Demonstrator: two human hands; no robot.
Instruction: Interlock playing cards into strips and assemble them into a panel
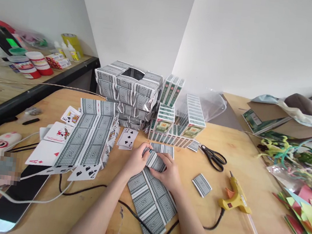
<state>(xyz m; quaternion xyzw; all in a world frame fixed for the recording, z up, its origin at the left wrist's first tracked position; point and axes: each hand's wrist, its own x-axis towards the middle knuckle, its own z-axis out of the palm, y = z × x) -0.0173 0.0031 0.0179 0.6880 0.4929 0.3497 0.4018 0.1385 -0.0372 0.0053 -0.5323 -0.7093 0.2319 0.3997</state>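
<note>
Both hands meet at the middle of the wooden table. A small patterned playing card piece [156, 162] is held between them. My left hand [137, 160] pinches its left side, fingers closed; my right hand [168, 171] grips its right side with thumb and fingers. Beneath and in front of the hands lies a panel of joined face-down cards [152, 202], with a black cord across its lower part. More joined cards [166, 148] show just beyond the fingers. One loose card [202, 185] lies right of my right hand.
A yellow glue gun [235, 199] and black scissors [214, 157] lie at right. Behind are card boxes [178, 131] and a card-covered structure [127, 90]. At left, a folded card panel [87, 135] stands near a phone [15, 198] and cables.
</note>
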